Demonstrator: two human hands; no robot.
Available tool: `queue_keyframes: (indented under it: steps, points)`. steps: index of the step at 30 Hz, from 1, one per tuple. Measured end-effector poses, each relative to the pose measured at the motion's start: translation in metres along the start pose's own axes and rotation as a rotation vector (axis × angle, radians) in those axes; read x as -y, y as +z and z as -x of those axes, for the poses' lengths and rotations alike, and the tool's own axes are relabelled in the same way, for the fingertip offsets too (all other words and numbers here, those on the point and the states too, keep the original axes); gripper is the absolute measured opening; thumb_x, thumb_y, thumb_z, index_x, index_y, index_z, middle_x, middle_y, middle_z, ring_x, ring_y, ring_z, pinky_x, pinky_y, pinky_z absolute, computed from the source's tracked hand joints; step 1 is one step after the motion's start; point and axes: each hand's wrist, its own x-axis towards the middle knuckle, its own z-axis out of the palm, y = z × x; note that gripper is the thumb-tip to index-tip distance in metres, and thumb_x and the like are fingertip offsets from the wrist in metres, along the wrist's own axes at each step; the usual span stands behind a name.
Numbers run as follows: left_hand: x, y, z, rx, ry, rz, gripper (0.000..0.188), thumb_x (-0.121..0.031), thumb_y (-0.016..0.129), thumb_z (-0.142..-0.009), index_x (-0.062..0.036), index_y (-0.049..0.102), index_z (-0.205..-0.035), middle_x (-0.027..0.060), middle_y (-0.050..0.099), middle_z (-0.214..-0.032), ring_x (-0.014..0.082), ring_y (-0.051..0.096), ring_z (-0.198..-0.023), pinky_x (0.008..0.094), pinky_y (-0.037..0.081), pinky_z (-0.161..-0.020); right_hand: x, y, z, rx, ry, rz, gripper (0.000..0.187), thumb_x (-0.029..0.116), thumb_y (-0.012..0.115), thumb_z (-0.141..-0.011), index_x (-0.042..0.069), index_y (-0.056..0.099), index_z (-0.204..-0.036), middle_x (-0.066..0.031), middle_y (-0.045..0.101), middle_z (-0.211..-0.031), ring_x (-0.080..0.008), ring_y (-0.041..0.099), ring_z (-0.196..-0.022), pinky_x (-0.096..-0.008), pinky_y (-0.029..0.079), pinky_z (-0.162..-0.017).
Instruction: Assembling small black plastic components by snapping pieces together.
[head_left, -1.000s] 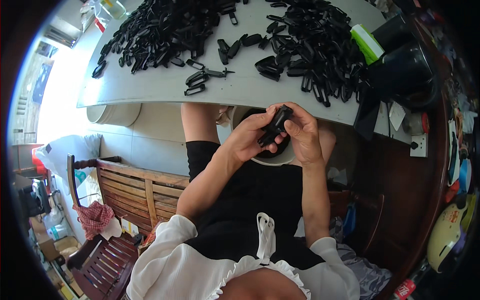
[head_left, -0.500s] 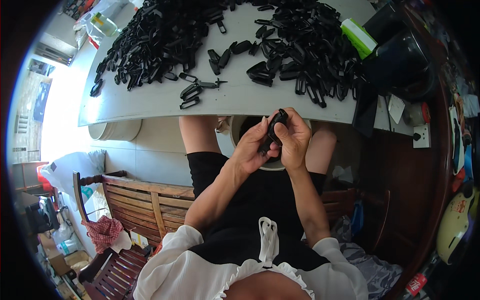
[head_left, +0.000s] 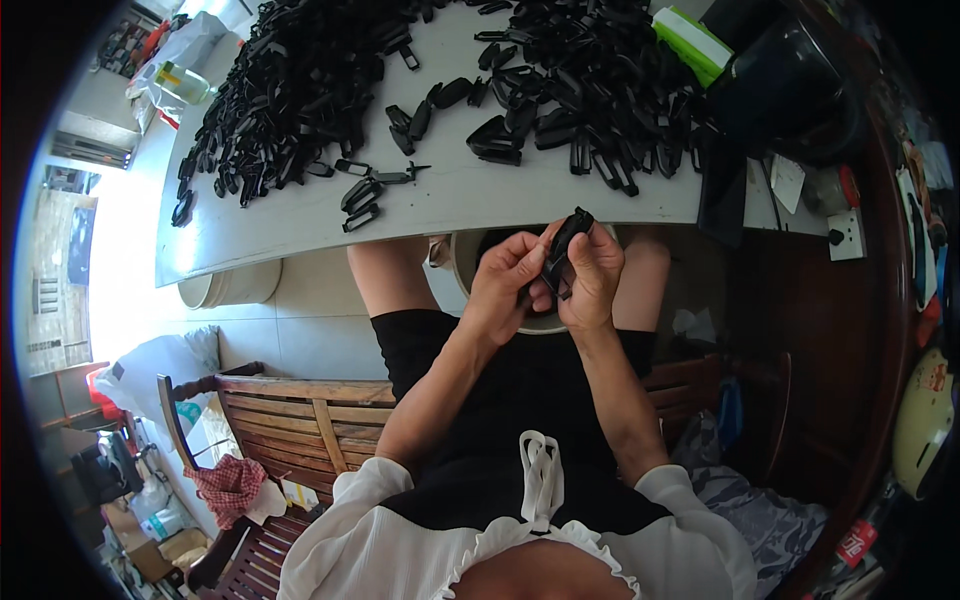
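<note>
Just past the table's front edge, above my lap, both hands are closed on a small elongated black plastic part (head_left: pixel 568 240) with an open, frame-like lower end. My left hand (head_left: pixel 503 290) pinches it from the left side, thumb against it. My right hand (head_left: pixel 594 278) grips it from the right, thumb laid along it. On the table, similar black parts form a big heap (head_left: pixel 285 100) at the left and another heap (head_left: pixel 600 90) at the right. A few loose black parts (head_left: pixel 362 195) lie near the front edge, beside a thin pointed black piece (head_left: pixel 405 174).
The pale table (head_left: pixel 450 205) ends just ahead of my hands. Below them, between my legs, stands a round light-coloured bucket (head_left: pixel 463 270). A green-and-white box (head_left: pixel 692 47) and a black container (head_left: pixel 790 105) are at the right. A wooden bench (head_left: pixel 285 415) is at the left.
The black part has turned slightly between my fingers, and its frame-like lower end now shows. My left fingers have shifted along it. The whole view has tilted a little.
</note>
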Motion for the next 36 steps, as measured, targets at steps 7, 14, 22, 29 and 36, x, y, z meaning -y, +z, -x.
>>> queue_keyframes:
  steps: [7, 14, 22, 29, 36]
  points:
    - [-0.014, -0.012, 0.003, -0.307, -0.178, 0.248, 0.017, -0.022, 0.055, -0.093, -0.0079, 0.053, -0.084, 0.0023, 0.052, -0.073, 0.0094, 0.047, -0.061, 0.0227, 0.039, -0.054, 0.028, -0.016, -0.009, 0.129, 0.190, 0.247, 0.026, 0.026, 0.061, -0.090, 0.002, 0.056, -0.082, -0.0072, 0.061, -0.070, -0.0116, 0.054, -0.057, -0.0236, 0.044, -0.055]
    - [-0.008, -0.006, 0.005, -0.198, 0.079, -0.247, 0.013, -0.016, 0.064, -0.088, -0.0055, 0.064, -0.096, -0.0055, 0.055, -0.069, 0.0020, 0.045, -0.053, 0.0168, 0.031, -0.044, 0.024, -0.017, -0.006, 0.165, 0.066, 0.916, 0.025, 0.019, 0.072, -0.081, 0.002, 0.053, -0.081, -0.0069, 0.059, -0.064, -0.0147, 0.055, -0.052, -0.0252, 0.043, -0.047]
    - [-0.012, -0.011, 0.000, -0.302, 0.085, -0.276, 0.007, -0.012, 0.066, -0.086, -0.0054, 0.065, -0.087, -0.0039, 0.059, -0.071, 0.0032, 0.046, -0.053, 0.0185, 0.033, -0.045, 0.026, -0.007, 0.003, 0.284, -0.162, 1.215, 0.032, 0.017, 0.075, -0.076, 0.000, 0.050, -0.087, -0.0101, 0.059, -0.070, -0.0200, 0.054, -0.055, -0.0308, 0.044, -0.051]
    - [-0.007, -0.009, 0.000, -0.241, 0.119, -0.193, 0.009, -0.011, 0.065, -0.086, -0.0051, 0.061, -0.091, -0.0024, 0.058, -0.071, 0.0031, 0.045, -0.052, 0.0179, 0.033, -0.045, 0.009, -0.017, 0.005, 0.202, 0.085, 0.782, 0.026, 0.012, 0.070, -0.081, -0.001, 0.050, -0.093, -0.0103, 0.056, -0.067, -0.0133, 0.055, -0.060, -0.0274, 0.044, -0.054]
    - [-0.008, -0.009, 0.002, -0.243, 0.083, -0.277, 0.009, -0.014, 0.061, -0.090, -0.0053, 0.062, -0.090, -0.0030, 0.057, -0.070, 0.0023, 0.043, -0.053, 0.0174, 0.030, -0.045, 0.022, -0.002, 0.011, 0.230, -0.051, 1.145, 0.024, 0.008, 0.070, -0.079, 0.000, 0.052, -0.094, -0.0089, 0.056, -0.065, -0.0109, 0.053, -0.056, -0.0266, 0.042, -0.051]
